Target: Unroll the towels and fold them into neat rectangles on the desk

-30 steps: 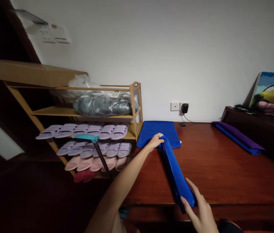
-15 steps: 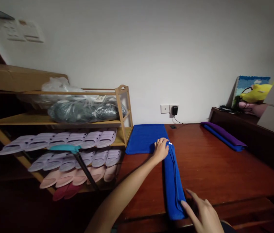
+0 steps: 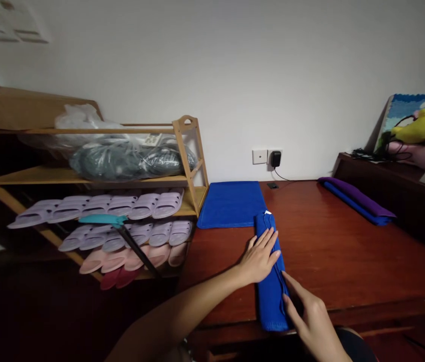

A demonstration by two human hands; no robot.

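Note:
A long folded blue towel (image 3: pixel 271 306) lies on the brown wooden table (image 3: pixel 321 251), one end at the front edge and a small white tag at its far end. My left hand (image 3: pixel 259 259) rests flat on the towel's middle, fingers spread. At its right edge, near the front end, my right hand (image 3: pixel 308 306) touches the cloth with thumb and index finger apart. Another blue towel (image 3: pixel 231 203), folded into a flat rectangle, lies behind it near the wall; the long towel's far end meets its corner.
Purple and blue folded towels (image 3: pixel 363 203) lie at the table's right. A wooden shoe rack (image 3: pixel 188 151) with several slippers (image 3: pixel 144 203) stands left, with a turquoise-topped pole (image 3: pixel 103 219) before it. A black plug adapter (image 3: pixel 275 159) is on the wall.
My left hand has slid from the towel's far end toward me and now lies flat on its middle. My right hand has come against the towel's right edge. The view has shifted slightly.

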